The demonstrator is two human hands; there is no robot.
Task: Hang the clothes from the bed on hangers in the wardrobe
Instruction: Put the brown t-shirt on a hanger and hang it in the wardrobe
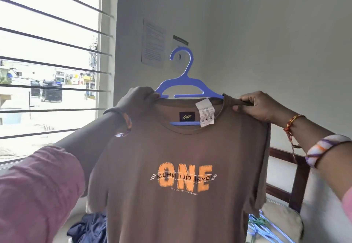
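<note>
Brown T-shirt: short sleeves, crew neck, front facing the camera. Orange block print "ONE" across the chest, a thin black line of text "step up level" over it, small pale lettering beneath. Inside the collar: a dark square brand label and a white care tag flipped out over the neckline.

The shirt is held up in the air in front of the wall, above the bed. A blue plastic hanger sits in the neck opening: hook upright, shoulder arms running under the fabric on both sides, its lower bar visible through the collar.

Left hand: fingers curled, gripping the shirt's shoulder where it covers the hanger's end. Right hand: fingers and thumb pinch the other shoulder seam.

Wrists: bangles on both, red thread on the right. Pink sleeve on the left arm.

Below, on the bed: dark blue clothes at lower left; a loose heap of blue and green hangers at lower right. Dark wooden headboard behind. Barred window to the left; papers stuck on the wall.
</note>
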